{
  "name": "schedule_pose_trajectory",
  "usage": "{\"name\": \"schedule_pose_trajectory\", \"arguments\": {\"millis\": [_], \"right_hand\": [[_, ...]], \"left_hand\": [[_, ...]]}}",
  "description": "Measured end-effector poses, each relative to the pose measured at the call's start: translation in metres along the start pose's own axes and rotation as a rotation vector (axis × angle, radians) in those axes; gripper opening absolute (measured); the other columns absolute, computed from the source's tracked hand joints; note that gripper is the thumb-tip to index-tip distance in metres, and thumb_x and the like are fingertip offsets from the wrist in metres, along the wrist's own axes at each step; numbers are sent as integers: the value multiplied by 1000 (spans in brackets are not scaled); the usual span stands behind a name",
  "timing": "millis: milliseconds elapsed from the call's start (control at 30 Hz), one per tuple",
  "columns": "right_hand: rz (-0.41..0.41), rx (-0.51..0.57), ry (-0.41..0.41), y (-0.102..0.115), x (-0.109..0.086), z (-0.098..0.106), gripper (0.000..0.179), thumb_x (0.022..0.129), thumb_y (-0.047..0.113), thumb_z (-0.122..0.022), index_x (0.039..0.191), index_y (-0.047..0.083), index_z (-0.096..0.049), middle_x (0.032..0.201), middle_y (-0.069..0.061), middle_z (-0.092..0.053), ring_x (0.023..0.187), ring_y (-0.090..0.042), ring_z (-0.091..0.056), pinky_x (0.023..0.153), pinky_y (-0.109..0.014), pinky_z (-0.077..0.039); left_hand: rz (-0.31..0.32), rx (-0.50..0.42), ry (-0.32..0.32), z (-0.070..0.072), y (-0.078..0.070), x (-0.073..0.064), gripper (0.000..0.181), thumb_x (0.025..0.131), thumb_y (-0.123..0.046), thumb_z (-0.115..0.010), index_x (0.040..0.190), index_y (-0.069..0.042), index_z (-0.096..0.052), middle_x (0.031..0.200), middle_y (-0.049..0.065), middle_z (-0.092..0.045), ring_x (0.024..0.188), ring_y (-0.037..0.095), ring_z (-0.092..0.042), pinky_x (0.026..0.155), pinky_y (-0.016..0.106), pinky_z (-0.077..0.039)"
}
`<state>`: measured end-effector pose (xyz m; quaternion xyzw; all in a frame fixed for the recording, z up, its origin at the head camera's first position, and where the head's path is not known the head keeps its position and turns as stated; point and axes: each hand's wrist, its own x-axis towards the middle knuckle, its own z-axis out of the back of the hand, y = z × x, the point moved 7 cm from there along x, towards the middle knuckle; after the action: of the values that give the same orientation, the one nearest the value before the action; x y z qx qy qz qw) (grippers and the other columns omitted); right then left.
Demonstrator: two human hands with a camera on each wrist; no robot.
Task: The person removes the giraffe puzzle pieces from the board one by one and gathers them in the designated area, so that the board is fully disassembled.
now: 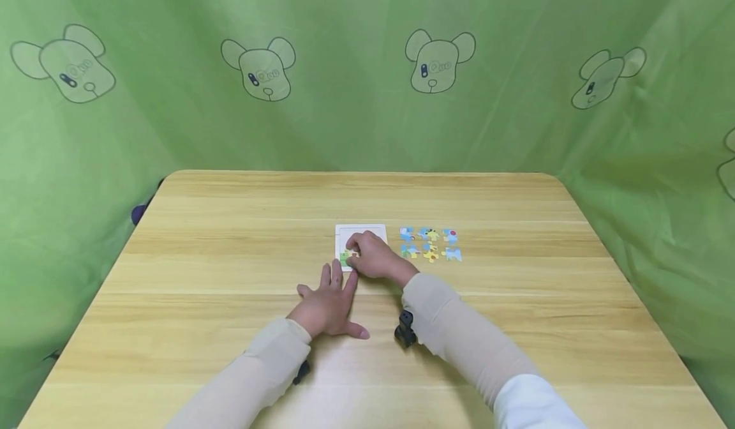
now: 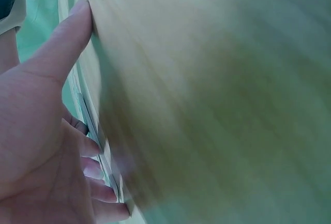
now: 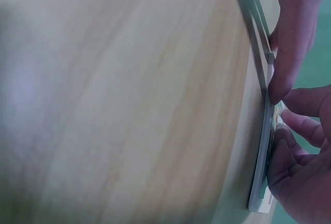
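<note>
A small white puzzle tray lies flat near the middle of the table. Over it my right hand bends its fingers, pinching a puzzle piece that is mostly hidden behind the fingertips. A green piece shows in the tray's near-left part. My left hand is spread palm down in front, its fingertips on the tray's near edge. In the right wrist view, a left finger presses the tray's edge beside the right fingers. The left wrist view shows the thumb stretched away from the other fingers.
Right of the tray, several loose blue and yellow puzzle pieces lie in two rows. The wooden table reaches back to a green curtain with bear outlines. Dark wrist cameras sit under both forearms.
</note>
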<state>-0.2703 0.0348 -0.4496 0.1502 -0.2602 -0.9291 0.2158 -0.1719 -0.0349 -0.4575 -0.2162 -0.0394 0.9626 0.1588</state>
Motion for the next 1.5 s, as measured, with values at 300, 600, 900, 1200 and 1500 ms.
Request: {"name": "schedule_pose_trajectory", "arguments": {"millis": [300,600,900,1200,1500], "right_hand": [[-17,37,-13,-1,0,0,26,85,14,-66,109,6,-58,90,-5,-53,83,-17,-49,77,-30,-44],[-30,120,-32,-2,-1,1,26,86,10,-65,111,7,-56,85,-2,-55,77,-15,-52,74,-29,-45],[-26,125,-84,-1,-3,0,24,85,10,-67,107,9,-57,87,-2,-55,80,-15,-51,76,-30,-46],[3,231,-224,-5,-13,7,15,88,11,-65,99,12,-56,79,0,-59,69,-11,-54,67,-26,-47],[-68,280,-230,-41,-42,35,17,91,18,-62,106,10,-58,77,-2,-59,65,-14,-53,61,-27,-47]], "left_hand": [[2,2,3,1,0,-1,116,65,-77,-61,153,-15,-15,156,24,-5,143,41,-10,87,76,-32],[3,11,17,0,0,-1,116,66,-78,-59,153,-16,-13,157,23,-4,143,40,-9,87,76,-31],[8,22,24,-1,1,1,116,66,-78,-59,153,-16,-14,157,22,-4,143,39,-9,87,76,-32],[10,12,17,-3,1,1,117,64,-78,-60,153,-18,-13,157,22,-4,143,39,-9,87,76,-31],[3,-22,10,-1,0,-2,117,64,-76,-63,153,-17,-13,156,24,-4,143,41,-8,89,77,-29]]}}
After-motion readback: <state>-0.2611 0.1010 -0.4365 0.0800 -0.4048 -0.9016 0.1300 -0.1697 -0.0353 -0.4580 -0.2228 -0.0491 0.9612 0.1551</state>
